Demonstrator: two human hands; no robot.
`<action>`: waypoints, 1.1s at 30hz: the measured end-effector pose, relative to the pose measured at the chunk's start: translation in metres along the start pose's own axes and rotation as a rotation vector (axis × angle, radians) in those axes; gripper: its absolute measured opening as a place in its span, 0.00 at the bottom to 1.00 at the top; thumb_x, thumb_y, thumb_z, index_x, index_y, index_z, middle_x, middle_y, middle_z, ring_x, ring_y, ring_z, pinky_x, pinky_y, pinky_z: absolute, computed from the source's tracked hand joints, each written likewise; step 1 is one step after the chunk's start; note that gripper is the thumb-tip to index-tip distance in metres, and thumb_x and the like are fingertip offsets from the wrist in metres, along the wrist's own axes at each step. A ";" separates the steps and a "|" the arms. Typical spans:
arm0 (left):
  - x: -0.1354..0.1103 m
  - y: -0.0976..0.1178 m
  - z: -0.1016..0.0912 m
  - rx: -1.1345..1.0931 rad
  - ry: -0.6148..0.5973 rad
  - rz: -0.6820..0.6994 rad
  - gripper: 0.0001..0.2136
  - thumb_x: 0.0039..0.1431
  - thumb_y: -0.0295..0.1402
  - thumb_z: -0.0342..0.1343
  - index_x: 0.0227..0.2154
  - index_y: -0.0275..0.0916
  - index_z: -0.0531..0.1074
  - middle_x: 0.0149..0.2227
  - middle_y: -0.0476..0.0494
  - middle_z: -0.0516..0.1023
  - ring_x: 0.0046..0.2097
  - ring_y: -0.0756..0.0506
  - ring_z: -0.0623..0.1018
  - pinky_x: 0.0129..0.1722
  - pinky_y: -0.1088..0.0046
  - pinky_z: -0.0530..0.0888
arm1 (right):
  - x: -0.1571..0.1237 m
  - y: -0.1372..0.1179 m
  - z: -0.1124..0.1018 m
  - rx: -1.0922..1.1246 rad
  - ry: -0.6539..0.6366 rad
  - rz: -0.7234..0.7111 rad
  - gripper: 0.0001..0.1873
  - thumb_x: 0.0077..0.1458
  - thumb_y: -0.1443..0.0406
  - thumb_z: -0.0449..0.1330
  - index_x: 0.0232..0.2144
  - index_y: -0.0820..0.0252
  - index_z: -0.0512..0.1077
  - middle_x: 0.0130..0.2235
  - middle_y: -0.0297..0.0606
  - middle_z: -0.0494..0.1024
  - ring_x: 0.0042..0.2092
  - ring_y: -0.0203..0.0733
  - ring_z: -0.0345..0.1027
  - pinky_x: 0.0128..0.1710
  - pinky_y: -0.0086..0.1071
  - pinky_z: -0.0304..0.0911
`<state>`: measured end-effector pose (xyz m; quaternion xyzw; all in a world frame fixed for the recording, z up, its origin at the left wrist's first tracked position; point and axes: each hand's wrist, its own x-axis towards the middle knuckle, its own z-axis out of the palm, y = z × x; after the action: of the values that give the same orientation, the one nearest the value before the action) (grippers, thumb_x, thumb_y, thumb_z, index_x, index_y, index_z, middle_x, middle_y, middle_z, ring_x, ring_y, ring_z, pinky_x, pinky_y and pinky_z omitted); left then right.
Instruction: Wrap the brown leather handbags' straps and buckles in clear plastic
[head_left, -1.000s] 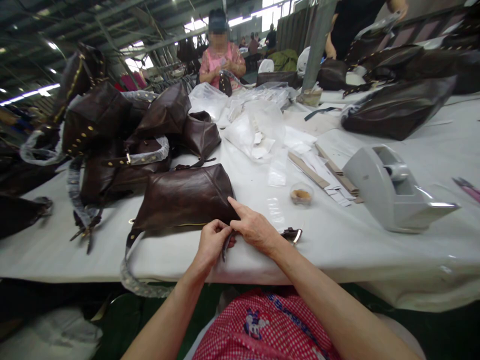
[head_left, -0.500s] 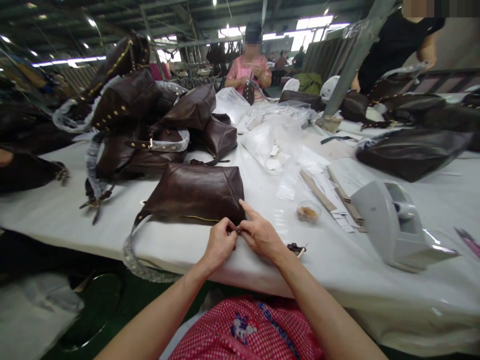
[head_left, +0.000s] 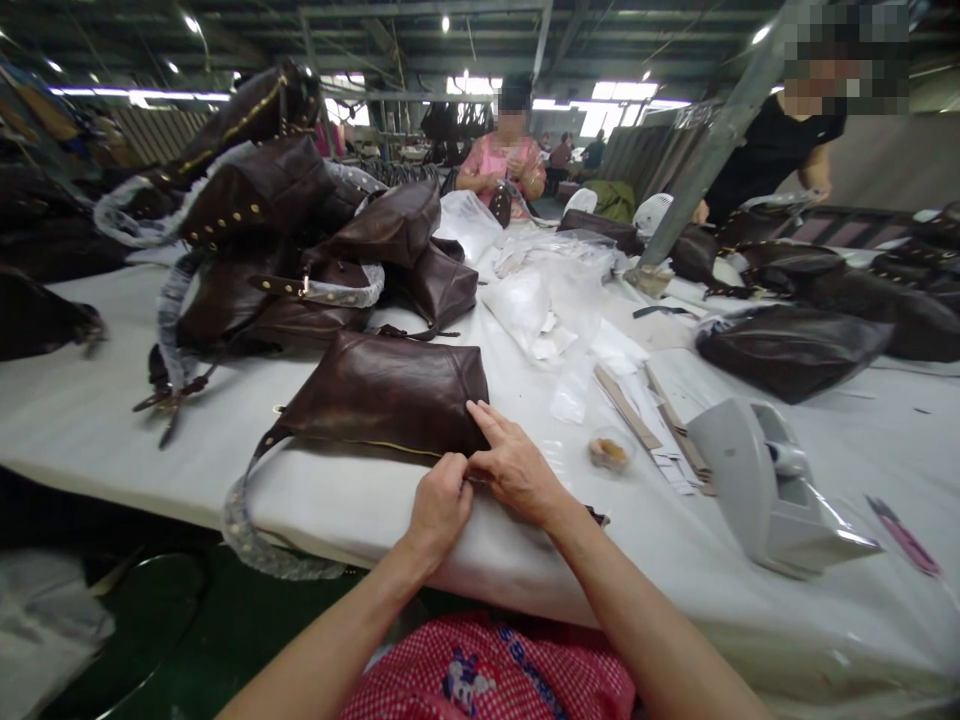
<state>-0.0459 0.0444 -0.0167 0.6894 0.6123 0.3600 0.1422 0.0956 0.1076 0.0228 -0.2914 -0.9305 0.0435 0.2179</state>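
Observation:
A dark brown leather handbag (head_left: 382, 390) lies on its side on the white-covered table, a gold zipper along its near edge. My left hand (head_left: 441, 505) is closed at the bag's near right corner, by the zipper's end; the small piece in its pinch is hidden by the fingers. Against it, my right hand (head_left: 517, 470) grips that corner, thumb below and fingers lying along the bag's end panel. The bag's studded strap (head_left: 259, 535), wrapped in clear plastic, hangs over the table's front edge. A dark strap end (head_left: 598, 516) pokes out behind my right wrist.
A pile of similar bags (head_left: 255, 240) rises at the back left. Right of my hands are a small dish (head_left: 609, 453), cardboard strips (head_left: 626, 405), a grey tape dispenser (head_left: 772, 490) and pink-handled snips (head_left: 904, 535). Plastic bags (head_left: 536, 305) lie beyond. Two co-workers stand across the table.
My right hand's fingers, one of them pointing out before, now lie together flatter on the bag's end. My left hand stays at the corner. The view has shifted slightly.

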 end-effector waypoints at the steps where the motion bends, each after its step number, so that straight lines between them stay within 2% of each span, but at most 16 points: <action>1: 0.000 0.000 0.000 -0.009 -0.001 -0.001 0.08 0.50 0.21 0.44 0.24 0.42 0.58 0.27 0.48 0.66 0.31 0.45 0.69 0.33 0.70 0.66 | 0.000 0.001 0.001 -0.012 -0.009 -0.019 0.07 0.53 0.73 0.61 0.26 0.61 0.77 0.67 0.49 0.53 0.66 0.59 0.48 0.56 0.51 0.60; 3: 0.001 0.001 0.000 -0.053 0.004 -0.015 0.08 0.49 0.21 0.45 0.23 0.42 0.58 0.26 0.48 0.66 0.31 0.46 0.69 0.34 0.70 0.67 | 0.000 0.002 0.002 -0.041 -0.012 -0.042 0.07 0.53 0.73 0.60 0.26 0.63 0.77 0.67 0.50 0.52 0.66 0.61 0.48 0.55 0.52 0.60; 5: 0.003 0.003 -0.004 -0.158 -0.005 -0.086 0.07 0.48 0.21 0.46 0.23 0.41 0.59 0.25 0.49 0.66 0.31 0.47 0.70 0.34 0.70 0.68 | -0.001 0.002 0.005 -0.063 -0.002 -0.052 0.06 0.53 0.72 0.60 0.26 0.64 0.76 0.67 0.53 0.50 0.65 0.62 0.48 0.55 0.53 0.61; 8: 0.007 0.004 -0.015 -0.523 -0.113 -0.394 0.03 0.51 0.27 0.51 0.26 0.40 0.62 0.24 0.51 0.68 0.27 0.48 0.72 0.29 0.71 0.71 | -0.004 0.003 0.009 -0.065 0.024 -0.079 0.05 0.54 0.71 0.59 0.28 0.65 0.75 0.67 0.56 0.47 0.66 0.62 0.48 0.54 0.52 0.62; 10: 0.011 0.001 -0.025 -0.856 -0.259 -0.643 0.05 0.55 0.34 0.53 0.31 0.38 0.64 0.25 0.48 0.73 0.26 0.47 0.74 0.26 0.72 0.72 | -0.008 0.004 0.012 -0.052 0.044 -0.110 0.06 0.55 0.72 0.58 0.28 0.65 0.74 0.68 0.54 0.47 0.66 0.60 0.47 0.55 0.51 0.63; 13: 0.017 -0.011 -0.032 -1.271 -0.614 -0.935 0.13 0.59 0.39 0.52 0.34 0.30 0.68 0.30 0.35 0.78 0.29 0.44 0.79 0.27 0.72 0.74 | -0.012 0.006 0.013 -0.021 0.073 -0.141 0.08 0.55 0.73 0.55 0.26 0.63 0.73 0.68 0.49 0.47 0.67 0.57 0.46 0.58 0.49 0.61; 15: 0.022 -0.021 -0.029 -1.440 -0.837 -1.076 0.15 0.58 0.38 0.54 0.34 0.25 0.70 0.31 0.30 0.79 0.32 0.42 0.80 0.28 0.73 0.74 | -0.014 0.008 0.013 -0.002 0.091 -0.149 0.09 0.55 0.74 0.55 0.25 0.62 0.72 0.69 0.47 0.45 0.67 0.56 0.45 0.59 0.49 0.60; 17: 0.025 -0.029 -0.023 -1.514 -0.929 -1.159 0.15 0.59 0.36 0.53 0.36 0.23 0.71 0.32 0.30 0.79 0.32 0.43 0.80 0.30 0.73 0.75 | -0.015 0.009 0.014 0.006 0.108 -0.160 0.09 0.55 0.74 0.55 0.25 0.62 0.72 0.69 0.45 0.44 0.67 0.57 0.45 0.60 0.49 0.59; 21: 0.030 -0.032 -0.014 -1.514 -0.906 -1.204 0.10 0.59 0.29 0.53 0.35 0.22 0.71 0.28 0.33 0.78 0.27 0.46 0.78 0.27 0.76 0.74 | -0.017 0.011 0.017 0.001 0.118 -0.172 0.09 0.55 0.73 0.56 0.25 0.62 0.72 0.69 0.46 0.45 0.67 0.56 0.45 0.60 0.49 0.59; 24: 0.031 -0.023 -0.014 -1.443 -0.815 -1.245 0.06 0.58 0.27 0.54 0.31 0.26 0.72 0.25 0.38 0.77 0.24 0.48 0.76 0.24 0.76 0.73 | -0.018 0.012 0.019 0.004 0.106 -0.149 0.09 0.55 0.73 0.56 0.26 0.62 0.73 0.68 0.46 0.48 0.67 0.56 0.45 0.59 0.49 0.60; 29: 0.031 -0.001 -0.018 -1.210 -0.630 -1.252 0.12 0.60 0.24 0.46 0.23 0.29 0.69 0.17 0.46 0.69 0.17 0.54 0.68 0.17 0.81 0.67 | -0.014 0.009 0.019 0.064 0.081 -0.076 0.08 0.54 0.73 0.57 0.28 0.60 0.75 0.68 0.44 0.50 0.66 0.54 0.47 0.59 0.49 0.60; 31: 0.030 0.004 -0.018 -1.181 -0.598 -1.221 0.11 0.59 0.24 0.47 0.21 0.31 0.68 0.16 0.49 0.67 0.15 0.55 0.66 0.15 0.82 0.65 | -0.016 0.007 0.012 0.134 0.094 -0.017 0.09 0.55 0.72 0.56 0.33 0.59 0.76 0.67 0.45 0.53 0.65 0.52 0.52 0.57 0.46 0.62; 33: 0.028 0.007 -0.018 -1.148 -0.569 -1.166 0.08 0.56 0.25 0.50 0.21 0.32 0.67 0.16 0.50 0.67 0.15 0.55 0.64 0.15 0.83 0.63 | -0.025 0.012 -0.007 0.182 0.168 0.085 0.10 0.58 0.69 0.55 0.39 0.58 0.75 0.64 0.48 0.59 0.62 0.49 0.59 0.55 0.43 0.64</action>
<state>-0.0531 0.0655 0.0089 0.1507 0.5329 0.2968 0.7779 0.1232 0.1027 0.0168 -0.3121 -0.8880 0.1121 0.3185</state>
